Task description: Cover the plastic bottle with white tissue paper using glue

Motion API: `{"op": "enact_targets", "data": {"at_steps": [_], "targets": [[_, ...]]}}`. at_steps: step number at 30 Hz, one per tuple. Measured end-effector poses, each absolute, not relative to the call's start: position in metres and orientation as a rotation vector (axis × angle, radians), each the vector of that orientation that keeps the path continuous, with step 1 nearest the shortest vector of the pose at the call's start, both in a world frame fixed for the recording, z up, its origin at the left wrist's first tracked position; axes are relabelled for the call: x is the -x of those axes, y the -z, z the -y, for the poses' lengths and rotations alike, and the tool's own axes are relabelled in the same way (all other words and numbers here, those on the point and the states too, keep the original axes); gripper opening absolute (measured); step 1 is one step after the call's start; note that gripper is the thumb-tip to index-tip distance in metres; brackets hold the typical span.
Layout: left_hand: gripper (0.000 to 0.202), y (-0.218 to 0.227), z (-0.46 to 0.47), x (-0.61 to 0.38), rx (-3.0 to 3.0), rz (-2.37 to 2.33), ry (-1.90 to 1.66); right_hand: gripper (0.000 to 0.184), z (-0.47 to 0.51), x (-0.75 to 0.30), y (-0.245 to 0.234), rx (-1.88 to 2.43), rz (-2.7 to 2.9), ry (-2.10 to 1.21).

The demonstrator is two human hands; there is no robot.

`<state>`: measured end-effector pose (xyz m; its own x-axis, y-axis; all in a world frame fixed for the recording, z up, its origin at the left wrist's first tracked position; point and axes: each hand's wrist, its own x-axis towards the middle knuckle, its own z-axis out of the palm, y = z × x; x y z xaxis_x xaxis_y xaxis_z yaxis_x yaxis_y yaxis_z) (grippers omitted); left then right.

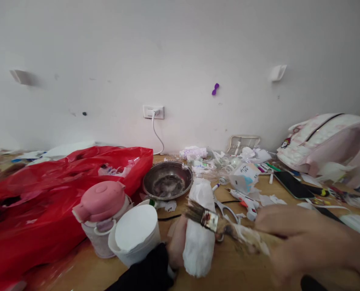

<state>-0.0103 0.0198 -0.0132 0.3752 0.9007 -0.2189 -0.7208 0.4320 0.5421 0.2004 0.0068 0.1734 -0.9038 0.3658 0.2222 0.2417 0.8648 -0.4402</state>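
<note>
Low in the middle, my left hand [176, 242] is closed around a long white bundle [199, 246] that looks wrapped in tissue or soft paper and stands tilted away from me. My right hand [316, 242], at the lower right, grips a flat paintbrush [210, 221] by its handle. The dark bristles cross in front of the bundle; whether they touch it I cannot tell. A metal bowl [168, 198] with some liquid in it stands just beyond. Left of my left hand is a roll of white paper [137, 230], with a pink-lidded bottle [102, 202] beside it.
A red plastic bag [46, 182] spreads over the left side. Scissors [227, 210], a glue gun [248, 204], a tissue pack [243, 178] and paper scraps lie right of the bowl. Farther right are a phone [292, 185] and a backpack [322, 141] against the wall.
</note>
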Motion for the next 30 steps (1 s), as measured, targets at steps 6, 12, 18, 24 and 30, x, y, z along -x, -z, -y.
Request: {"op": "enact_targets", "data": {"at_steps": [6, 12, 18, 24, 30], "targets": [[0.072, 0.005, -0.015, 0.013, -0.441, -0.452, -0.931, 0.022, -0.036, -0.204, -0.183, 0.572, 2.486, -0.437], [0.065, 0.001, -0.013, 0.013, -0.450, -0.391, -0.895, 0.025, -0.029, -0.211, -0.180, 0.535, 2.300, -0.444], [0.068, 0.004, -0.015, 0.015, -0.472, -0.382, -0.892, 0.028, -0.035, -0.199, -0.182, 0.457, 2.424, -0.494], [0.070, -0.006, -0.010, 0.016, -0.452, -0.341, -0.907, 0.022, -0.028, -0.197, -0.176, 0.441, 2.486, -0.402], [0.068, -0.008, -0.012, 0.010, -0.456, -0.282, -0.981, 0.021, -0.028, -0.195, -0.176, 0.426, 2.587, -0.561]]}}
